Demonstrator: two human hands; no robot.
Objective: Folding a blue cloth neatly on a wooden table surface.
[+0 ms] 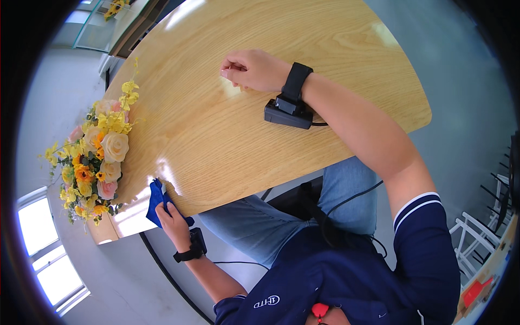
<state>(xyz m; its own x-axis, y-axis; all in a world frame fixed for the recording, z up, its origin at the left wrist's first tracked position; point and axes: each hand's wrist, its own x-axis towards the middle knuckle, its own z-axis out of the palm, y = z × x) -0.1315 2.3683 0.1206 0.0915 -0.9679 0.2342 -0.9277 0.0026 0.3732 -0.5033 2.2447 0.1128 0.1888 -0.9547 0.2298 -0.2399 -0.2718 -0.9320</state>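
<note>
- The landmark is the mixed arrangement of yellow, orange, cream and pink flowers (pixel 100 154) at the left end of the pale, wood-grained table with a curved far edge (pixel 216 146).
- The bright-blue, folded fabric cloth (pixel 155 201) lies just to the right of the arrangement's near end, at the table's near edge.
- The left hand (pixel 172 219), near the arrangement, is closed on the cloth, fingers spread over it; a black strap with a black box-shaped device (pixel 198 241) circles that wrist.
- The right hand (pixel 253 70) is well apart, to the right of and farther than the arrangement; its fingers curl inward, and whether they pinch anything cannot be told.
- Under the right wrist, also right of the arrangement, sits another black box-shaped device (pixel 288 114), strapped on and trailing a cable.
</note>
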